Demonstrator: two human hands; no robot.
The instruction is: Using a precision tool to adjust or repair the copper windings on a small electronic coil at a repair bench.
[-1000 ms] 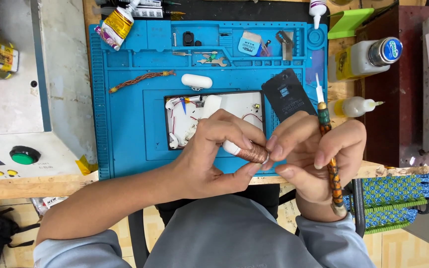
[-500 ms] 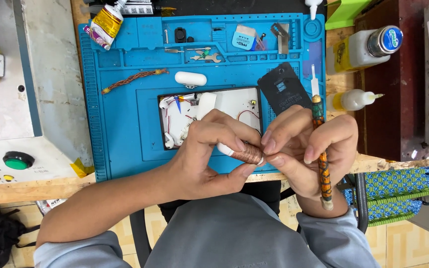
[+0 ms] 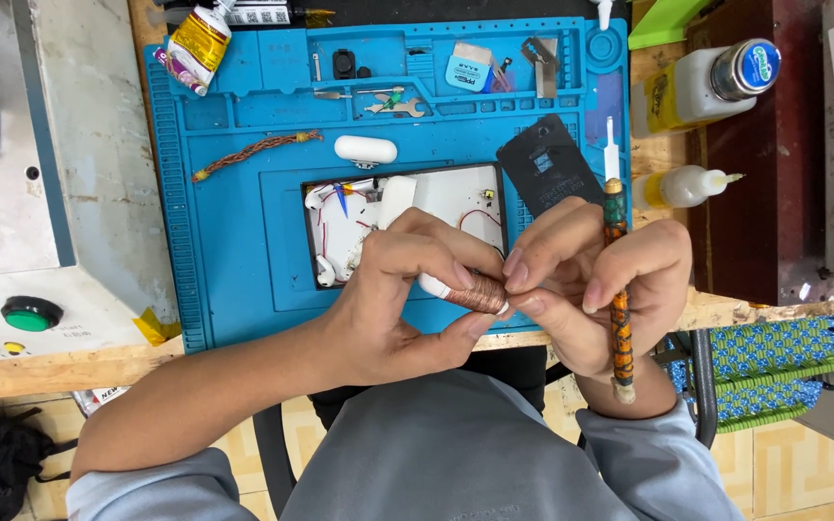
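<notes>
My left hand [image 3: 398, 299] pinches a small white spool wound with copper wire [image 3: 470, 292] between thumb and fingers, held above the near edge of the blue work mat [image 3: 234, 241]. My right hand [image 3: 596, 285] meets it from the right, fingertips touching the spool's copper end, while a long orange-patterned brush handle [image 3: 618, 299] with a white tip is tucked between its fingers. Behind the hands lies a white tray [image 3: 456, 198] with earbud parts and thin red wires.
On the mat lie a white earbud case [image 3: 366, 149], a braided wire [image 3: 255, 150], tweezers [image 3: 393, 99] and a black panel [image 3: 544, 164]. Glue tube [image 3: 192, 43] at top left. Two bottles [image 3: 711, 82] [image 3: 680, 185] stand right. A grey machine with a green button [image 3: 31, 314] sits left.
Both hands stay together on the spool; the view has shifted slightly, and my fingers have adjusted a little around the copper end.
</notes>
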